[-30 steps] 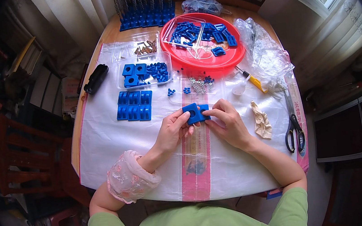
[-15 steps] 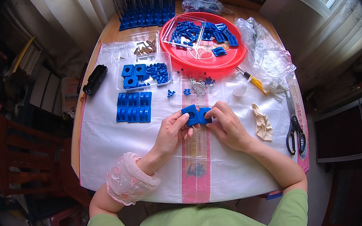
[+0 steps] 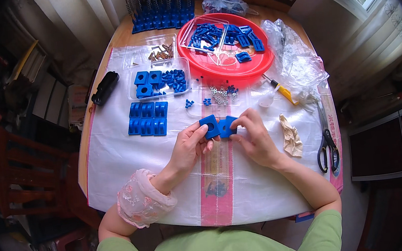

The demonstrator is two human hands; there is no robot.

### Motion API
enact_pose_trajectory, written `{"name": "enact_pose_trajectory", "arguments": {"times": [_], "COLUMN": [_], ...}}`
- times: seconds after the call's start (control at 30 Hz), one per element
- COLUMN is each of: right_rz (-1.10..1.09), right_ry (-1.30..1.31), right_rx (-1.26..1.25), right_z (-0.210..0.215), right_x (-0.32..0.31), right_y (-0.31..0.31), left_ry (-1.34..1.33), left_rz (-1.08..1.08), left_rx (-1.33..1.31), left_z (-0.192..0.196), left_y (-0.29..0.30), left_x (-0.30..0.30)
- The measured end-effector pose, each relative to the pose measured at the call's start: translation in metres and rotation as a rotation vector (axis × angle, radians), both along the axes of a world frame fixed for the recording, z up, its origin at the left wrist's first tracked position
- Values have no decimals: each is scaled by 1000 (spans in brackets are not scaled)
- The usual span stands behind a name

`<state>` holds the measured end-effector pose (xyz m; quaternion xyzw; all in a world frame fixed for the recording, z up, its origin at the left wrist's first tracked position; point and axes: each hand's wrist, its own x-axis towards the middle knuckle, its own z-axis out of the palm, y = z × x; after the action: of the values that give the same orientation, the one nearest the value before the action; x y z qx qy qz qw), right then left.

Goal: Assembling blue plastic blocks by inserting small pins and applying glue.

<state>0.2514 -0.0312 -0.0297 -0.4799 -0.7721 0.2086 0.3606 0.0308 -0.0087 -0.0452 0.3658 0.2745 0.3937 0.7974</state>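
Note:
Above the table's middle, my left hand [image 3: 189, 146] is closed on a blue square plastic plate [image 3: 213, 132] with a round hole, its thumb lying over the face. My right hand [image 3: 257, 141] pinches another blue plastic piece [image 3: 225, 128] just to the right, between thumb and fingers. The two pieces are close together; whether they are joined I cannot tell. Beyond my hands lie small white nuts [image 3: 219, 94] and little clusters of tiny blue parts [image 3: 207, 102]. Left of them, several blue blocks with curved ribs [image 3: 147, 119] stand in two rows.
A clear box [image 3: 184, 90] holds blue plates and small parts; brass-coloured screws [image 3: 161, 53] lie behind it. Further back are a red basin [image 3: 254, 69] of blue pieces and blue racks with upright springs [image 3: 161, 17]. Scissors [image 3: 328, 150], a yellow-handled screwdriver [image 3: 284, 92] and a crumpled cream glove [image 3: 291, 137] lie right.
The piece in my right hand has turned and shows more of itself beside the plate. My right fingers have shifted slightly right; the left-hand plate has moved a little left.

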Motion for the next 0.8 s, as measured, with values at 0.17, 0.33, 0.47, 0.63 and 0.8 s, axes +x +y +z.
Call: {"name": "enact_pose_trajectory", "arguments": {"times": [0.17,0.33,0.47,0.63,0.8], "right_rz": [55,64,70,6,-94], "right_ry": [-130,-136,-112,33,201], "right_rx": [28,30,17,-53,-148], "right_z": [1,0,-1,-1,-6], "right_x": [-7,-6,-4,0,2], "right_y": [0,0,0,1,2], "left_ry": [-11,-3,-12,-16,-8], "left_rz": [-5,0,0,-1,6], "left_rx": [7,0,2,-10,-10], "left_z": [-2,1,0,1,1], "left_y": [0,-1,-1,0,0], "left_x": [-1,1,0,0,0]}}
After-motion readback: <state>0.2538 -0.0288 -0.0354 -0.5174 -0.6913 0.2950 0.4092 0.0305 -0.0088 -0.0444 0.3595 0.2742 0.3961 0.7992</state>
